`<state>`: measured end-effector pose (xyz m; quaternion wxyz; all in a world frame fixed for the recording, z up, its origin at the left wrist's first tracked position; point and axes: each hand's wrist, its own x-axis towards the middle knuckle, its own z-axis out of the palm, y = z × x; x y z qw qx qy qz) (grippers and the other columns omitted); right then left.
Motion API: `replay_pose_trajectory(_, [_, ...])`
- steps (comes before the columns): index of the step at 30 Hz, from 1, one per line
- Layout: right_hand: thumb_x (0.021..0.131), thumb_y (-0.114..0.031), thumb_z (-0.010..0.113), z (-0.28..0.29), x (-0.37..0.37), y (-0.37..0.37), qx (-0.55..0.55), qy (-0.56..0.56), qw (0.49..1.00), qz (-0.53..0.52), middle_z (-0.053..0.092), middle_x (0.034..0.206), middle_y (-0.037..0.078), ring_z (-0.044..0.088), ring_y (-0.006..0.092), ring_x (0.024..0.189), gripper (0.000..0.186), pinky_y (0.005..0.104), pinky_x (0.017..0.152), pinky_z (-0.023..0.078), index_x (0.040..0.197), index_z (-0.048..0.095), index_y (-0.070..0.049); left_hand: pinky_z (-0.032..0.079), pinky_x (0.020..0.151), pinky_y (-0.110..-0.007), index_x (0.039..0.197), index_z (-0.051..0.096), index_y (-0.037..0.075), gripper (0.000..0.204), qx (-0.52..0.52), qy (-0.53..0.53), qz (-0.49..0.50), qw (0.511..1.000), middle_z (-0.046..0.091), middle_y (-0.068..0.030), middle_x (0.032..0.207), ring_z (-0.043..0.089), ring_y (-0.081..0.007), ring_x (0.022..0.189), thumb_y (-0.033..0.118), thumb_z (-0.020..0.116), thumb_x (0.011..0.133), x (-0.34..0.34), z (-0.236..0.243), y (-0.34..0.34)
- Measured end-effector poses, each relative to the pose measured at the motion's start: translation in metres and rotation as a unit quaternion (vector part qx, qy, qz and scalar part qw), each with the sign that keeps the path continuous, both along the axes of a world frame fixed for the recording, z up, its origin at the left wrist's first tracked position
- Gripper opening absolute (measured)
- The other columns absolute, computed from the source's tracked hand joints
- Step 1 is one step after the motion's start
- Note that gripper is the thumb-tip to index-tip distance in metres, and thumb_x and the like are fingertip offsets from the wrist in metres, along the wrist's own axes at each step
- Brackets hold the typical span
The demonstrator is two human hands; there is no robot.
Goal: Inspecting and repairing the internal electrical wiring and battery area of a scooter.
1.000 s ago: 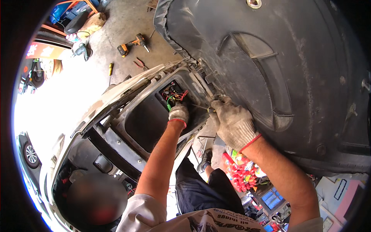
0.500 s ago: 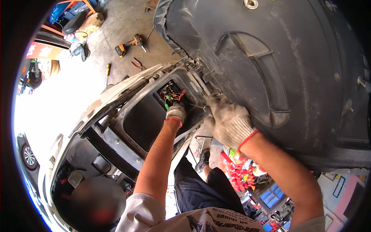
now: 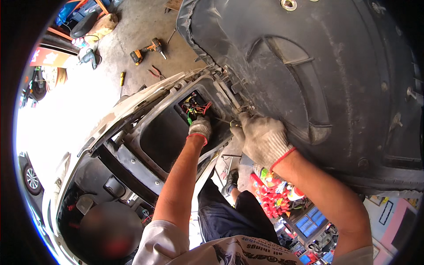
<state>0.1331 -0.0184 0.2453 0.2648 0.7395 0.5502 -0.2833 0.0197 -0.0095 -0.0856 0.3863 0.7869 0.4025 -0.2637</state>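
My left hand (image 3: 201, 127), in a whitish knit glove with a red cuff, reaches into the black storage bin (image 3: 159, 143) of a scooter-like vehicle. Its fingers are closed at a bundle of coloured wires (image 3: 201, 107) in a square opening; the glove hides the exact grip. A green connector (image 3: 190, 120) lies beside those fingers. At the bin's right rim, my gloved right hand (image 3: 263, 137) is pinched around a thin wire (image 3: 224, 120) that stretches toward the opening. The fingertips partly cover its end.
A raised black seat (image 3: 282, 79) fills the right side, hinged beside the bin. On the floor lie an orange-black cordless drill (image 3: 149, 51), red-handled pliers (image 3: 156, 73) and a yellow-handled screwdriver (image 3: 122, 79). Red bottles (image 3: 269, 194) stand below my right arm. White body panels flank the bin.
My right hand has shifted slightly left, and its fingertips have turned a little, so a small yellowish loop shows at them. My left hand stays nearly in place at the wires.
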Motion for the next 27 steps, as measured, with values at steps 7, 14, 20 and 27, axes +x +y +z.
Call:
replay_pose_trajectory(7, [0.091, -0.025, 0.051, 0.003, 0.003, -0.006, 0.035, -0.022, 0.982, 0.183, 0.057, 0.116, 0.022, 0.068, 0.0326, 0.078, 0.026, 0.0413, 0.065, 0.054, 0.105, 0.056, -0.003, 0.048, 0.095, -0.044, 0.125, 0.055, 0.01, 0.038, -0.016, -0.002, 0.024, 1.0, 0.051, -0.0211, 0.132, 0.057, -0.0358, 0.115, 0.015, 0.046, 0.089, 0.006, -0.001, -0.001])
replay_pose_trajectory(14, [0.089, -0.026, 0.052, -0.001, 0.001, -0.015, 0.125, 0.007, 0.981, 0.149, 0.064, 0.104, 0.021, 0.067, 0.0312, 0.07, 0.036, 0.0416, 0.059, 0.053, 0.115, 0.056, -0.002, 0.046, 0.097, -0.043, 0.127, 0.054, 0.011, 0.039, -0.018, 0.0, 0.03, 0.999, 0.05, -0.0207, 0.133, 0.055, -0.0355, 0.117, 0.015, 0.041, 0.09, 0.004, 0.001, -0.002])
replay_pose_trajectory(20, [0.085, -0.022, 0.055, -0.007, 0.007, -0.016, 0.139, 0.006, 0.987, 0.087, 0.062, 0.103, 0.019, 0.067, 0.0309, 0.069, 0.029, 0.0417, 0.056, 0.052, 0.107, 0.058, -0.003, 0.048, 0.095, -0.043, 0.125, 0.056, 0.01, 0.038, -0.023, -0.014, 0.024, 0.999, 0.05, -0.0211, 0.133, 0.057, -0.0345, 0.115, 0.015, 0.042, 0.09, 0.0, 0.002, -0.001])
replay_pose_trajectory(27, [0.086, -0.015, 0.055, -0.008, 0.003, -0.009, 0.038, -0.006, 0.997, 0.065, 0.052, 0.123, 0.024, 0.067, 0.0296, 0.081, 0.022, 0.0396, 0.064, 0.053, 0.104, 0.059, -0.004, 0.045, 0.098, -0.039, 0.136, 0.047, 0.018, 0.045, 0.007, -0.004, -0.029, 1.0, 0.052, -0.0147, 0.134, 0.055, -0.0281, 0.119, 0.019, 0.043, 0.091, -0.004, -0.011, -0.001])
